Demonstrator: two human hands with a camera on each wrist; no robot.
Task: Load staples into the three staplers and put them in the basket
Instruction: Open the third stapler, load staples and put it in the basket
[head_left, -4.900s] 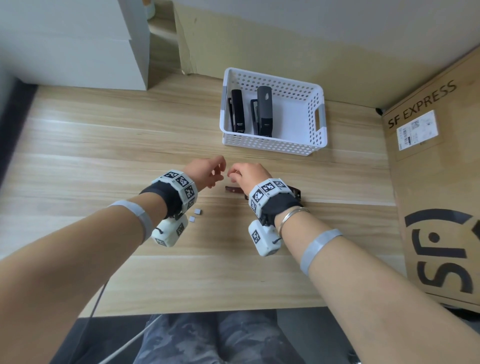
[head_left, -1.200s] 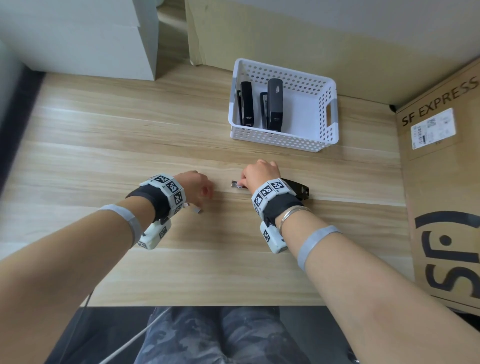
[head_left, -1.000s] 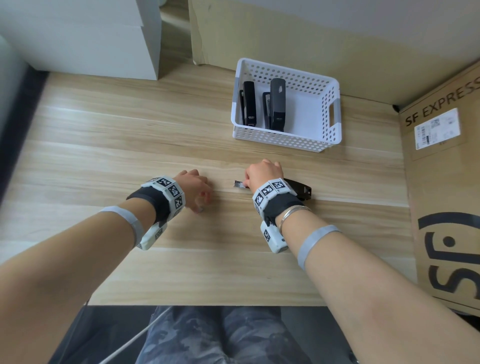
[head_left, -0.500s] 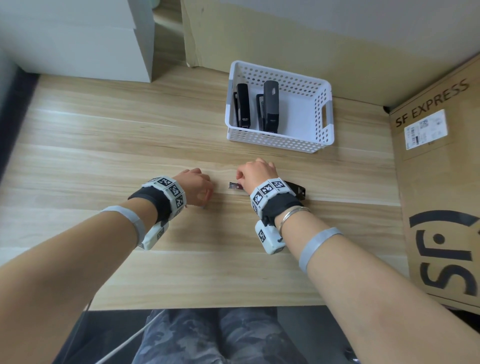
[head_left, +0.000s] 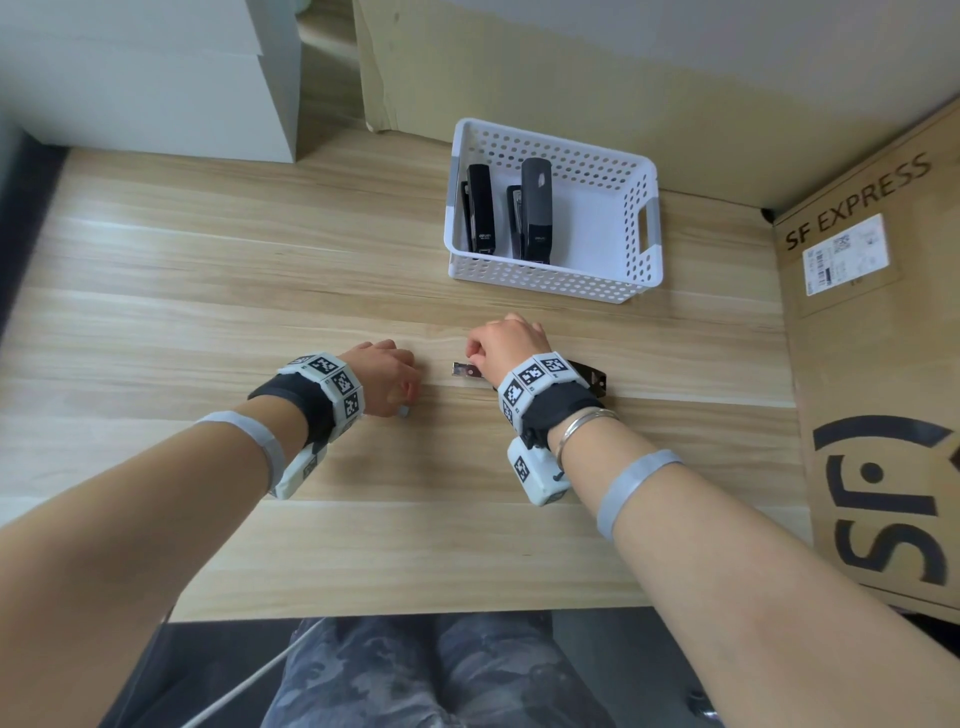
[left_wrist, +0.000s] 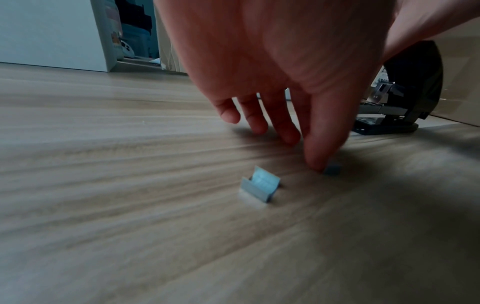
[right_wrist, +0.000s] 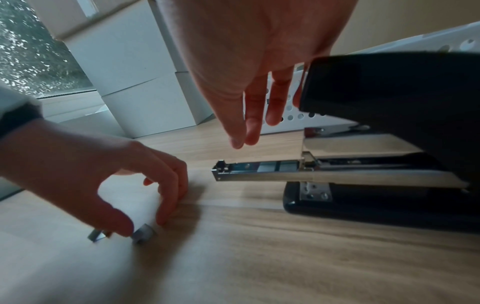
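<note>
A black stapler (head_left: 592, 376) lies on the wooden table, lid lifted and metal tray (head_left: 465, 370) slid out leftward. My right hand (head_left: 483, 358) rests over it, fingers hanging straight above the tray (right_wrist: 259, 171), which has staples in it; it grips nothing. My left hand (head_left: 400, 402) is down on the table to the left. Its thumb and forefinger curl round a small staple piece (right_wrist: 144, 233). A second staple piece (left_wrist: 259, 185) lies loose beside it. Two black staplers (head_left: 480, 208) (head_left: 535, 208) lie in the white basket (head_left: 550, 283).
White boxes (head_left: 145, 73) stand at the back left. A large SF Express cardboard box (head_left: 878, 364) walls off the right side. Cardboard (head_left: 519, 62) leans against the back wall behind the basket. The table's front edge is just above my lap.
Earlier both hands met above the stapler; my left hand has since dropped left to the staple pieces and stayed there. The right hand has kept its place over the stapler.
</note>
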